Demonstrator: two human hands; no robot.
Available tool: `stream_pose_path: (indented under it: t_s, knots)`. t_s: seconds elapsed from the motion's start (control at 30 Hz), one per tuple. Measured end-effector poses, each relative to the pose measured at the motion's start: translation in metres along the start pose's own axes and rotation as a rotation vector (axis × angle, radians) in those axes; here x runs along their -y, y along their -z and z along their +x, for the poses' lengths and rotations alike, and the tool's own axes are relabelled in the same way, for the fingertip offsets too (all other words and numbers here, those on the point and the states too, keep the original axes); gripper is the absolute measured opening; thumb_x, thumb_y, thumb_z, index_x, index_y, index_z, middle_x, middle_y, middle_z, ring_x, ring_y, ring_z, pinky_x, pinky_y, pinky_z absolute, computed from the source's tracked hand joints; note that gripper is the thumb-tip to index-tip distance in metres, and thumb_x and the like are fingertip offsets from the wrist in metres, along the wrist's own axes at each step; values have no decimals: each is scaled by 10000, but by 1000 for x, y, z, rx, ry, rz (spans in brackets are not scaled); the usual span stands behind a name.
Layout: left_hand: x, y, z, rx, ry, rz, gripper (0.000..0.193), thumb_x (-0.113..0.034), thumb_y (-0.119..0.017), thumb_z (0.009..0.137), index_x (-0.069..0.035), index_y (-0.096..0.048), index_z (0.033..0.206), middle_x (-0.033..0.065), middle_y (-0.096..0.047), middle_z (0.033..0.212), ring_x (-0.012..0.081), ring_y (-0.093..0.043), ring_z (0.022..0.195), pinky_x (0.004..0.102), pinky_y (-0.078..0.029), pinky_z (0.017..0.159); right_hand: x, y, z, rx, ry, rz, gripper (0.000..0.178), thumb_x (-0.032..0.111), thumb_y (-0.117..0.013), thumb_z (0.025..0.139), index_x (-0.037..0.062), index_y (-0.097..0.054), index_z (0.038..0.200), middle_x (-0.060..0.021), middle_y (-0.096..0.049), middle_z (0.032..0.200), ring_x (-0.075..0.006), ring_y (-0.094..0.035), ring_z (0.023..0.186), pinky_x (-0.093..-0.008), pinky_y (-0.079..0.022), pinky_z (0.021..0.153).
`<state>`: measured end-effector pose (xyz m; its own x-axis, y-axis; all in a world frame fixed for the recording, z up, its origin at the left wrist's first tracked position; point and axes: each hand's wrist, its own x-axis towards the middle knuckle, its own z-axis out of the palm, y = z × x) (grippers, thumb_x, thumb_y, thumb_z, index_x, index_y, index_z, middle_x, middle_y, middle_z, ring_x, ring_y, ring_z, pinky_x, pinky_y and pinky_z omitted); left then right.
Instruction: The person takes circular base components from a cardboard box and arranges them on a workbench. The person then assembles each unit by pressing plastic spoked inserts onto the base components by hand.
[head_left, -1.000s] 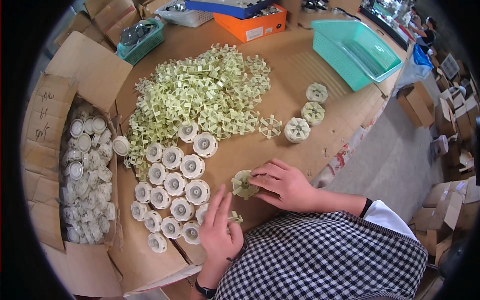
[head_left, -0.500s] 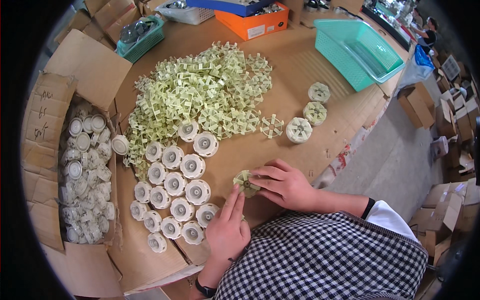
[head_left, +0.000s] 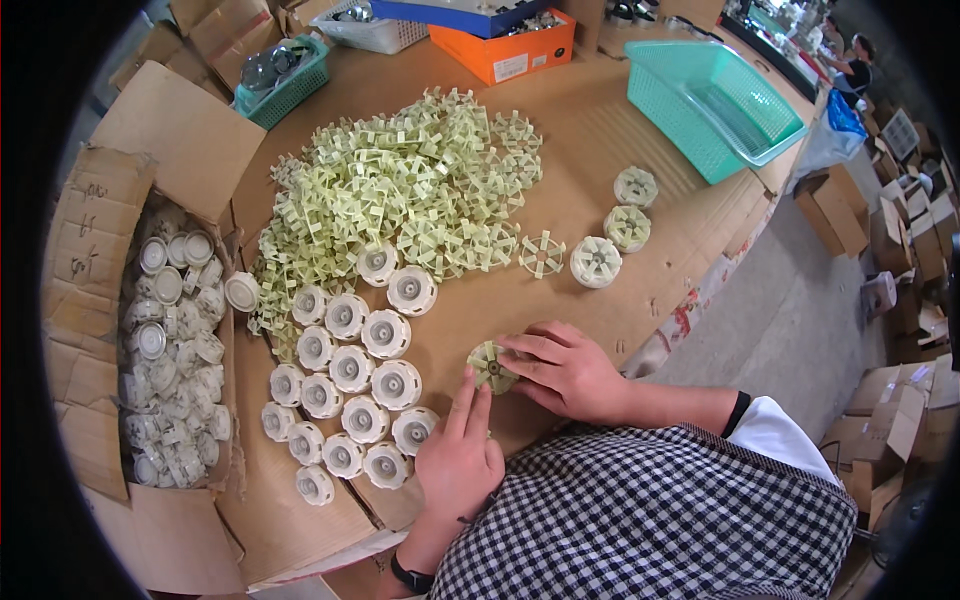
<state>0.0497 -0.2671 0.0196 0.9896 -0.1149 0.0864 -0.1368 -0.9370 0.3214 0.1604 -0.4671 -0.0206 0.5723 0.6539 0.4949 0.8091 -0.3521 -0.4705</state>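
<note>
Between my hands, close to the table's near edge, is a round plastic part with a pale green spoked ring (head_left: 487, 366) on top. My left hand (head_left: 460, 450) presses its extended fingers together against the part's lower left side. From the right, the fingers of my right hand (head_left: 572, 372) curl over the top and right side of it. Left of my hands stand rows of white round plastic caps (head_left: 351, 368) with hollow centres. A large heap of loose pale green spoked rings (head_left: 380, 180) lies beyond them. One single ring (head_left: 542, 255) lies flat beside the heap.
Three white caps fitted with green rings (head_left: 597, 262) stand at the right. Behind them is a turquoise basket (head_left: 690, 120). An open carton (head_left: 90, 330) full of white caps stands at the left. An orange box (head_left: 505, 50) and a small green basket (head_left: 285, 90) line the back.
My hands and the part between them stay in almost the same place. The whole view has shifted very slightly.
</note>
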Motion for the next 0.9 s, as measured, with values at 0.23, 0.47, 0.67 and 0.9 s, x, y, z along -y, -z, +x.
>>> stream_pose_path:
  t_s: [0.23,0.47,0.67,0.9]
  knots:
    - [-1,-5,-3,-55,2,-46,626,-128,-565,736,-78,-622,1357,100,-540,1496,247,-689,702,350,-566,619,-1,6,32,-20,-126,277,334,121,-760,772,74,-700,1097,-96,-668,1191,-313,-619,1004,-406,-533,868]
    - [0,-6,-1,-14,16,-29,644,-136,-555,734,-102,-603,1376,122,-530,1500,246,-686,665,331,-554,561,-9,0,54,166,-276,437,232,90,-735,772,67,-698,1000,-92,-678,906,-304,-640,899,-420,-527,781]
    - [1,-8,-1,-15,21,-39,635,-135,-561,731,-121,-618,1363,106,-529,1506,234,-683,659,320,-547,552,-13,11,69,370,-291,404,220,94,-766,761,51,-709,969,-93,-664,908,-283,-647,785,-388,-523,726]
    - [2,-9,-1,-13,26,-24,638,-128,-578,722,-149,-627,1358,109,-532,1504,234,-674,639,319,-546,551,-12,10,83,453,-126,197,201,141,-759,775,72,-679,947,-92,-652,931,-300,-655,848,-418,-519,728]
